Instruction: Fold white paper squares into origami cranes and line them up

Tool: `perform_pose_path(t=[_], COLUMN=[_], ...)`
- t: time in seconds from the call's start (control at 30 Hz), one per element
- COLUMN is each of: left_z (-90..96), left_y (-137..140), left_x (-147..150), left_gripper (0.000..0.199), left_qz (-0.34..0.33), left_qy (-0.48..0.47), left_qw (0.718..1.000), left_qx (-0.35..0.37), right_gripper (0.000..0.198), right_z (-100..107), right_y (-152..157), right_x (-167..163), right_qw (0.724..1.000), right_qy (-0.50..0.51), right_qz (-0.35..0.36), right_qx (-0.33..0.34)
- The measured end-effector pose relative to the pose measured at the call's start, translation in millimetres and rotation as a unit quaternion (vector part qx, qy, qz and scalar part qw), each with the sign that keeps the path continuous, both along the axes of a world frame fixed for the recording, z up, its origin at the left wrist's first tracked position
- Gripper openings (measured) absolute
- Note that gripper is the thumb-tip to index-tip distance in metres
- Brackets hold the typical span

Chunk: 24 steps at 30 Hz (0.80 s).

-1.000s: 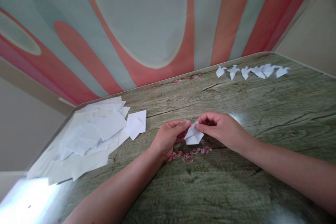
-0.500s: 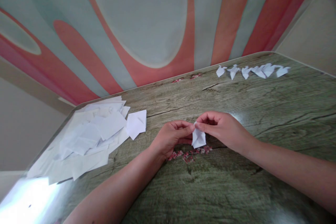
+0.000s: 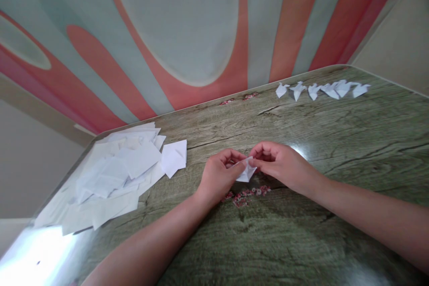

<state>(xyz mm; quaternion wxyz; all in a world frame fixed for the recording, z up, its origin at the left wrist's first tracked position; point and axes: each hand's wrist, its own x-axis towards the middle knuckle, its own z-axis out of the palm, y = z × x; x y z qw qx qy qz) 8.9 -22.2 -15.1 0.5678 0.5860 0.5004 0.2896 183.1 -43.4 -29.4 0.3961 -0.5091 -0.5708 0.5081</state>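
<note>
Two hands, the left hand [image 3: 217, 178] and the right hand [image 3: 284, 163], pinch one small, crisply creased white paper [image 3: 247, 174] between nearly closed thumbs and fingers, just beyond the pink blossoms [image 3: 246, 196] printed on the glossy, wood-grained table [image 3: 284, 241]. Thin, flat sheets [image 3: 114, 178] overlap in a ragged heap to the left; pointed, folded paper birds [image 3: 297, 91] form a row at far right.
</note>
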Motion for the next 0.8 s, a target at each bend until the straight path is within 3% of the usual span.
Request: perform_pose_path(t=[0.1,0.27,0.37,0.5,0.8], left_z=[-0.4,1.9,1.2,-0.4,-1.0], left_y=[-0.9,0.5,1.7,2.3,2.1], left_x=[-0.8,-2.2,-3.4,-4.8,-5.3], left_gripper=[0.023,0.020,0.018,0.018,0.019], left_qz=[-0.017,-0.019,0.001,-0.020,-0.050], left_qy=[-0.006,-0.060,-0.032,0.005,-0.028], left_qw=[1.000,0.993,0.997,0.999,0.994], left_qx=[0.000,-0.099,-0.067,-0.038,-0.094], right_gripper=[0.009,0.011,0.011,0.009,0.008], right_z=[-0.5,-0.8,-1.3,-1.1,3.6], right_y=[0.5,1.0,1.1,0.8,0.0], right_x=[0.2,0.9,0.8,0.6,2.2], right_qw=[1.000,0.999,0.999,1.000,1.000], right_qy=[0.008,0.032,0.035,0.002,-0.022], right_qz=[0.006,0.003,0.017,0.026,0.003], right_qx=[-0.012,-0.032,-0.028,-0.002,-0.001])
